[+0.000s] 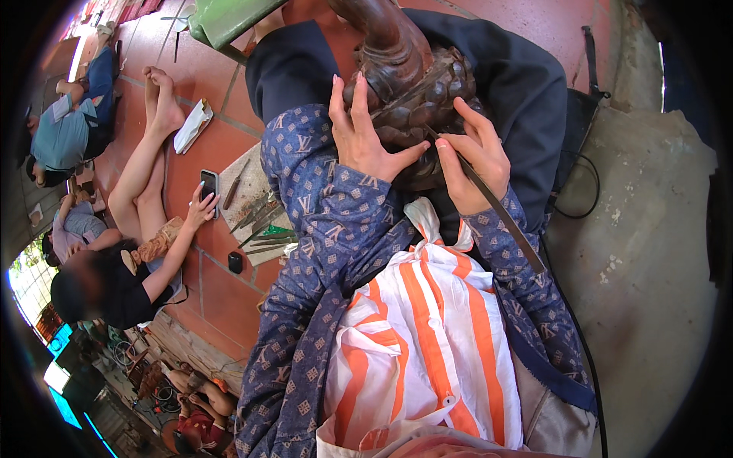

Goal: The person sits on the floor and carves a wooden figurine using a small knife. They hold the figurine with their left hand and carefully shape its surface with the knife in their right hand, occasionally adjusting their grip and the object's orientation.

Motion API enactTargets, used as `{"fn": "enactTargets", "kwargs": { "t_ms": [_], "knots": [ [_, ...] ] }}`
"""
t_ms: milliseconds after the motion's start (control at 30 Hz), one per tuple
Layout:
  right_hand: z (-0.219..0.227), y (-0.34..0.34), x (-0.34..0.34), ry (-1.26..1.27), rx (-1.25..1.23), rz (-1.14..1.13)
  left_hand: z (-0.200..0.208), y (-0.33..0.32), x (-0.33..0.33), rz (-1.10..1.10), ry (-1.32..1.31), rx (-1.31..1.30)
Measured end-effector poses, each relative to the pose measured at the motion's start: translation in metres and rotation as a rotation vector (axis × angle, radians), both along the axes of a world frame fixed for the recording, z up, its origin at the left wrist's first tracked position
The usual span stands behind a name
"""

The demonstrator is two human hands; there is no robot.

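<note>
We see a co-worker's hand (203, 210) gripping a smartphone (208, 185), then carving tools (234, 188) on a board (250, 172). Our left hand (366, 143) spreads wide against the dark wood carving (397, 67) between our legs (523, 91); our right hand (481, 164) pinches a carving chisel (505, 217), tip at the carving.

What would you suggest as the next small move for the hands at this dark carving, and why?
I would probably ease the left hand back slightly before pressing the long metal tool: the right hand holds it with its tip at the carving, seemingly very close to the left thumb.
</note>
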State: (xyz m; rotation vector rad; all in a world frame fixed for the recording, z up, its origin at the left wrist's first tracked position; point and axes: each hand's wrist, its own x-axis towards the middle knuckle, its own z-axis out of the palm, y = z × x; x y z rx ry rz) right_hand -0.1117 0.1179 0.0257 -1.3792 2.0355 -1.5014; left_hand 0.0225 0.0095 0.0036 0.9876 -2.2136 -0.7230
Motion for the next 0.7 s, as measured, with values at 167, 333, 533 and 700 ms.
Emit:
{"fn": "enactTargets", "kwargs": {
  "t_ms": [167,333,533,700],
  "knots": [
    [0.01,-0.008,0.008,0.212,0.036,0.005,-0.004,-0.001,0.0,0.002,0.02,-0.009],
    [-0.001,0.004,-0.007,-0.058,0.017,0.0,0.0,0.0,0.0,-0.003,-0.015,-0.015],
    [0.01,-0.006,0.007,0.167,0.049,0.006,-0.003,-0.001,0.001,0.002,0.021,-0.015],
    [-0.004,0.003,-0.004,-0.052,0.001,0.022,0.0,0.0,0.0,0.0,-0.022,-0.019]
  ]
}}
